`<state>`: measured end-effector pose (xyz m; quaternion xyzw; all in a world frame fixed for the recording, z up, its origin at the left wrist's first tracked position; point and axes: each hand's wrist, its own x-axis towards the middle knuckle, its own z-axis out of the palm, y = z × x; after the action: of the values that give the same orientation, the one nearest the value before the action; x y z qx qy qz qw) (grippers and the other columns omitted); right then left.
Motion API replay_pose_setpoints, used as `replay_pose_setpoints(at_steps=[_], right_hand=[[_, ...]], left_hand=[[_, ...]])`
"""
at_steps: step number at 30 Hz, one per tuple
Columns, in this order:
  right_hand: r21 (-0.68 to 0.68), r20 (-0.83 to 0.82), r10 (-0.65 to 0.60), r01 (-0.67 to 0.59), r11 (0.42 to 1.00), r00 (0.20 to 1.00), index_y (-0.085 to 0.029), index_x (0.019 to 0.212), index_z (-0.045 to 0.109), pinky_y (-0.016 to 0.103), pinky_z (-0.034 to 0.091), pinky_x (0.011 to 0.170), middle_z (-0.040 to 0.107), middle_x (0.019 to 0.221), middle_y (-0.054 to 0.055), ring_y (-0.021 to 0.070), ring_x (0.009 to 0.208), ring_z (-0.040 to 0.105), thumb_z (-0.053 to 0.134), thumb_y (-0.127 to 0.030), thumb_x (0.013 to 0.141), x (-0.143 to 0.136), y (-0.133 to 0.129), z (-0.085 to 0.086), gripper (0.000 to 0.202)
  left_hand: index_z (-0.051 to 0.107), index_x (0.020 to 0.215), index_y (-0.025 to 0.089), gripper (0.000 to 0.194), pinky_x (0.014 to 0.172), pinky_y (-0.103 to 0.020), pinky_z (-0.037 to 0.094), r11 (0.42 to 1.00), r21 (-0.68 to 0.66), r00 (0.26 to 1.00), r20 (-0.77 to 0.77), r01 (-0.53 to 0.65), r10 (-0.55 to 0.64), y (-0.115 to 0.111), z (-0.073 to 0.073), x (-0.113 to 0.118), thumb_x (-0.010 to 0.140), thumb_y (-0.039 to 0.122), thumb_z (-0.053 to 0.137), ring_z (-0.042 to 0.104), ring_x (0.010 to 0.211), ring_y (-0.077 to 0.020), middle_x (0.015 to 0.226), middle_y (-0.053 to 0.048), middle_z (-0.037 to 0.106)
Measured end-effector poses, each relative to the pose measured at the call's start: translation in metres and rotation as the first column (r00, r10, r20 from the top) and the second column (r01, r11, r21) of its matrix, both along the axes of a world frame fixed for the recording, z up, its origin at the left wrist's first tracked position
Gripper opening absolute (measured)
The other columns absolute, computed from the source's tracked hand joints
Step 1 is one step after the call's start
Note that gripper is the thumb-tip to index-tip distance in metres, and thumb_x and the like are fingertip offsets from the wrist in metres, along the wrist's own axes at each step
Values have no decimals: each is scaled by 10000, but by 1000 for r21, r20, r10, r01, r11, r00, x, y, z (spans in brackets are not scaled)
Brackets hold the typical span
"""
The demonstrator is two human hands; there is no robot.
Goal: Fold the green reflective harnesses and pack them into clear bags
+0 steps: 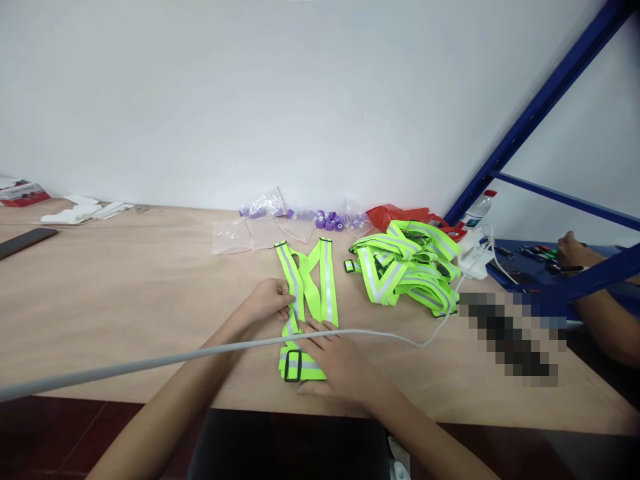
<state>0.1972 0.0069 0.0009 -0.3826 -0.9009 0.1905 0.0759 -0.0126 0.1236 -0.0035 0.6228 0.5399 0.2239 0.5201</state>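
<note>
A neon yellow-green reflective harness [327, 287] with grey stripes lies spread on the wooden table, its two upper straps pointing toward the wall. My left hand [271, 300] pinches the edge of its left strap between thumb and fingers. Flat on the lower part rests my right hand [337, 360], fingers spread, just right of a black buckle [293, 366]. A heap of similar reflective straps [407, 267] sits to the right of the harness, touched by neither hand.
A white cable [240, 345] crosses the view above my forearms. Clear bags [233, 237], purple rolls [329, 221] and a red bag [397, 216] line the wall. A phone [25, 242] lies left. Blue frame [545, 107] and another person's hand [575, 252] are right.
</note>
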Motion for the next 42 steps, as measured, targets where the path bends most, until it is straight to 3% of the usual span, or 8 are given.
replay_pose_setpoints(at_steps=[8, 11, 13, 15, 23, 31, 37, 42], right_hand=[[67, 0, -14, 13, 998, 1000, -206, 1529, 415, 515, 271, 1233, 363, 1631, 130, 302, 1519, 288, 578, -666, 908, 1, -2, -1, 789], [65, -4, -9, 9, 998, 1000, -224, 1551, 381, 520, 265, 1233, 356, 1635, 126, 305, 1516, 296, 574, -671, 908, 1, -1, -2, 806], [60, -11, -9, 10, 998, 1000, -235, 1558, 369, 525, 261, 1233, 366, 1630, 124, 307, 1517, 293, 584, -664, 905, 1, -1, -4, 811], [55, -12, -10, 11, 998, 1000, -232, 1557, 372, 528, 261, 1233, 370, 1627, 126, 308, 1518, 292, 594, -662, 900, 0, -1, -5, 816], [62, -1, 1, -1, 998, 1000, -262, 1582, 329, 528, 278, 1228, 386, 1623, 100, 308, 1508, 315, 601, -666, 894, 1, 0, -4, 843], [85, -4, -12, 12, 996, 1000, -217, 1548, 394, 521, 285, 1230, 414, 1604, 120, 300, 1511, 314, 600, -647, 904, 0, 0, -7, 801], [171, 28, 4, -9, 985, 1000, -151, 1517, 440, 507, 331, 1214, 475, 1555, 164, 317, 1483, 365, 606, -666, 889, 1, -1, -10, 829], [193, 52, 4, -14, 981, 999, -107, 1496, 464, 507, 347, 1210, 467, 1555, 188, 328, 1477, 375, 556, -606, 948, 1, -1, -7, 747]], left_hand=[[543, 819, 202, 290, 691, -311, 578, 920, 391, 998, -59, 12, 12, -36, 5, -15, 877, 462, 657, 707, 775, -209, 825, -32, 681], [658, 1094, 193, 237, 921, -399, 574, 709, 655, 951, -301, 263, -75, -54, -5, -24, 967, 355, 540, 688, 1093, -269, 1225, -122, 692], [651, 1231, 189, 307, 1051, -444, 522, 559, 710, 890, -439, 428, -124, -60, -15, -29, 991, 297, 493, 620, 1254, -289, 1351, -137, 652], [640, 1285, 175, 343, 1141, -484, 447, 481, 701, 836, -530, 526, -143, -63, -23, -32, 993, 250, 477, 532, 1364, -306, 1396, -135, 632], [599, 1329, 170, 365, 1209, -543, 329, 494, 634, 780, -602, 596, -168, -63, -23, -33, 1010, 271, 453, 328, 1502, -329, 1589, -131, 422], [615, 1318, 167, 360, 1209, -561, 318, 478, 623, 761, -626, 619, -169, -62, -19, -37, 1025, 283, 440, 385, 1472, -332, 1516, -131, 524], [612, 1330, 199, 358, 1171, -420, 432, 377, 741, 831, -504, 556, -236, -88, -5, -43, 1011, 201, 450, 559, 1350, -246, 1414, -110, 626], [574, 1351, 185, 359, 1164, -408, 456, 323, 684, 753, -550, 654, -361, -119, 4, -37, 1004, 238, 503, 532, 1377, -250, 1487, -121, 558]])
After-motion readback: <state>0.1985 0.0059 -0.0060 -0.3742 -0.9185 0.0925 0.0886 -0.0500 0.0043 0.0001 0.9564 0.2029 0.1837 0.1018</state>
